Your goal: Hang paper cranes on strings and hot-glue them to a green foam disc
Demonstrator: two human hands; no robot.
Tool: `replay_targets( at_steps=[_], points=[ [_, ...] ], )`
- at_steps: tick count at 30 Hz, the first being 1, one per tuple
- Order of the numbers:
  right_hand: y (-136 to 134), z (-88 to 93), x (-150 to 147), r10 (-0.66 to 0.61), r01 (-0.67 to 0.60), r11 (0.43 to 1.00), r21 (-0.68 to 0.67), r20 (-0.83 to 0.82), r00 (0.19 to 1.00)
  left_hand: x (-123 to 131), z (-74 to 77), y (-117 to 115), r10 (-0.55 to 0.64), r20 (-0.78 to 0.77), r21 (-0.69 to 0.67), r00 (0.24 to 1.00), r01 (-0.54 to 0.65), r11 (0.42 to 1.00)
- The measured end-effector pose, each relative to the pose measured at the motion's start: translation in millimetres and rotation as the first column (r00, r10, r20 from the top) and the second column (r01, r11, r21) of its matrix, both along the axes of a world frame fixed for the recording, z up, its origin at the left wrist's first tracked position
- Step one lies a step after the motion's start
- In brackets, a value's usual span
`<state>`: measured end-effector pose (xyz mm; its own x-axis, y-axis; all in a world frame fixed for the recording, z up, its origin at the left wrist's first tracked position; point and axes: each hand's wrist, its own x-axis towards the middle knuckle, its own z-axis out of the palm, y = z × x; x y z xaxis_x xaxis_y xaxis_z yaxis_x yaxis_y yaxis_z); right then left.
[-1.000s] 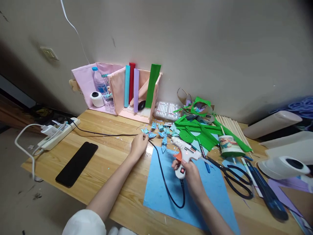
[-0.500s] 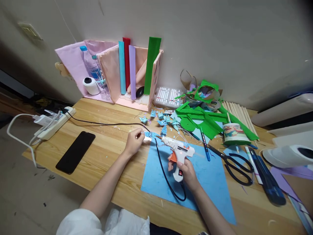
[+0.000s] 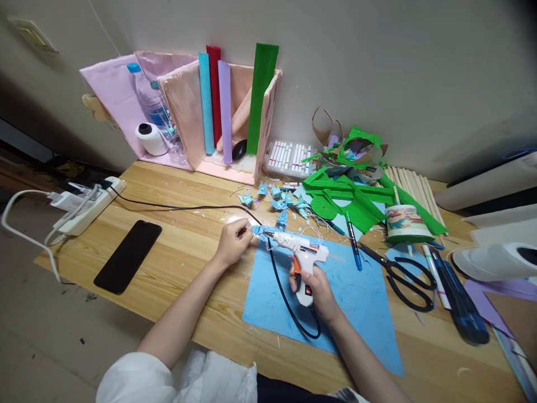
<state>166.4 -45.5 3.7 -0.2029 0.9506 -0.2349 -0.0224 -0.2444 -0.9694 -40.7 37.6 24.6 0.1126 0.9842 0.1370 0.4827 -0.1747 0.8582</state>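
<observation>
A white glue gun [image 3: 302, 252] with an orange trigger is gripped in my right hand [image 3: 321, 291], its nozzle pointing left. My left hand [image 3: 235, 242] pinches a small folded blue paper piece [image 3: 260, 230], which sits right at the nozzle tip. Whether nozzle and paper touch, I cannot tell. Under the glue gun lies a blue sheet [image 3: 356, 302], with the black cord [image 3: 279, 285] looping over it. Several similar blue paper pieces [image 3: 280, 204] are scattered behind my hands.
Left of my arm lies a black phone [image 3: 128, 256], near a power strip [image 3: 92, 207]. Green paper scraps [image 3: 352, 196], black scissors [image 3: 405, 280] and a blue pen [image 3: 353, 240] are on the right. A pink box [image 3: 180, 112] with coloured rolls stands against the wall.
The glue gun has shifted slightly left relative to the blue sheet. My left hand still pinches the blue paper piece and has turned a little. The whole view has tilted slightly.
</observation>
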Motion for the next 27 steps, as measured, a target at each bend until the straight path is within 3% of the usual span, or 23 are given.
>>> replay_targets(
  at_steps=[27],
  points=[
    [-0.2, 0.1, 0.7, 0.015, -0.015, 0.999, 0.037, 0.001, 1.0, -0.1, -2.0, -1.7, -0.031, 0.037, 0.013, 0.999, 0.03, 0.999]
  ],
)
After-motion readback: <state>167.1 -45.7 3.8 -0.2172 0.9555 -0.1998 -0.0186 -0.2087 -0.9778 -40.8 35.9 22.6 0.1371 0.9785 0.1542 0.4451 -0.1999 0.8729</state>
